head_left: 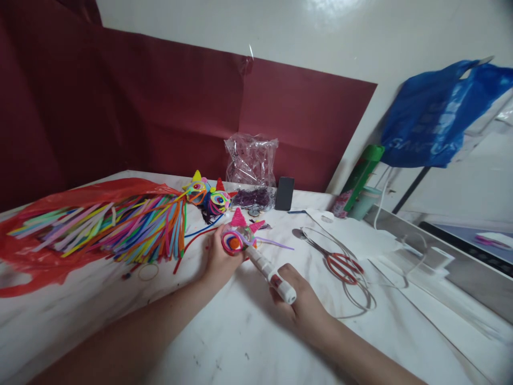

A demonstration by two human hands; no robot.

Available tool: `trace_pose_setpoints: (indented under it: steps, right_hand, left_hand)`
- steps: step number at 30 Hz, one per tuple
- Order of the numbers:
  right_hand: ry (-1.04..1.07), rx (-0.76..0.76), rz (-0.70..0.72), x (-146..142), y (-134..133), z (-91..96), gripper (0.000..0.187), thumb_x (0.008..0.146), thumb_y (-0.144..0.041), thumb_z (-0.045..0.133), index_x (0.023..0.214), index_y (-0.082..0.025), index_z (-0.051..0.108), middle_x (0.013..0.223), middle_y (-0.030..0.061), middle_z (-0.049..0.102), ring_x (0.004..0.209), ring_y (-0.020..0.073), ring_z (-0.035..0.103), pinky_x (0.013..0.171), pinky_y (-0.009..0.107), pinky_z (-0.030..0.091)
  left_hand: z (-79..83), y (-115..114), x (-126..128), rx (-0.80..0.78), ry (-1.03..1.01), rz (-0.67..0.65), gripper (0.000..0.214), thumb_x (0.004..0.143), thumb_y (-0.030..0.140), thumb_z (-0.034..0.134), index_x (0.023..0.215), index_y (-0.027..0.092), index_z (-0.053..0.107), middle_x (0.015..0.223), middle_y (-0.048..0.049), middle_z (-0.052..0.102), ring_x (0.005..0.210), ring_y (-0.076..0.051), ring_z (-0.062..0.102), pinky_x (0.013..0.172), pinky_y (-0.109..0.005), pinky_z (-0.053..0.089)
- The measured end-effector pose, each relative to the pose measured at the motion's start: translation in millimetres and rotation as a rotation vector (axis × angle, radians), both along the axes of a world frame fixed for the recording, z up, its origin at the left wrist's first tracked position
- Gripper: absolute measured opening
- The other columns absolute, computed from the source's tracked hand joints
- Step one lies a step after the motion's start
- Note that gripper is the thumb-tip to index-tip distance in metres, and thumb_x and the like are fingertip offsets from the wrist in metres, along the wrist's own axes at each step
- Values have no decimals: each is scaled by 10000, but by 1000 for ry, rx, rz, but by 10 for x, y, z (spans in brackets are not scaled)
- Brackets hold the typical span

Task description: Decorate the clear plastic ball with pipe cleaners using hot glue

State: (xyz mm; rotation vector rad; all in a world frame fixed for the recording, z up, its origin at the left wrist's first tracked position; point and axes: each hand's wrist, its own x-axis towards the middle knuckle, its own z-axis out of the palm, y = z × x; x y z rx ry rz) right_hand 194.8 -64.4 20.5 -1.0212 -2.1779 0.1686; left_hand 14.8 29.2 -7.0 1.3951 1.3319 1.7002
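Our left forearm [168,321] and right forearm [352,342] rise from the lower edge. Near the lower centre, our right hand [298,297] has its fingers wrapped round a white pen-shaped tool [266,267], slanting up-left. At the centre, our left hand [222,255] grips the side of a pink-horned craft piece [233,243] with curled fingers, partly hidden; the tool's tip is at its face, though we cannot tell if it touches. Orange-handled scissors [332,263] lie right of centre, and coloured strips [136,230] fan over a red plastic bag [52,270] at left. Farther back, above centre, we see two similar pieces [197,192], a dark phone [284,193] and a clear plastic bag [250,160] before a maroon sheet [180,107]
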Motion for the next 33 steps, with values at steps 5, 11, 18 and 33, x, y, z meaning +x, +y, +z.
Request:
trace_pose_setpoints:
  steps: [5,11,18,33]
  right_hand:
    - [-14,3,0,10,0,-3,140,847,-144,439,730,-220,428,689,22,535,664,176,496,582,275,402]
    - [-13,11,-3,-1,2,-5,139,837,-144,442,720,-220,430,685,23,540,656,176,501,581,276,409]
    - [-3,27,-10,7,-4,-14,138,826,-135,454,723,-222,431,673,15,532,639,171,493,559,268,396]
    - [36,-1,-5,4,5,-27,128,821,-148,468,719,-221,442,684,23,539,644,177,499,566,268,406]
  left_hand:
    - [8,-2,-1,-1,-10,15,760,502,72,749,1209,230,518,1179,-80,560,1150,-271,513,1011,-436,399]
    - [-6,-4,3,15,0,7,783,487,151,807,1211,236,521,1203,-82,550,1146,-276,514,1013,-441,395]
    - [-4,-3,-8,2,-20,-8,747,513,78,753,1203,248,524,1204,-79,559,1168,-271,508,1013,-431,400]
    - [-10,2,3,-2,-4,6,762,499,125,787,1204,240,524,1210,-81,549,1171,-286,506,1019,-450,398]
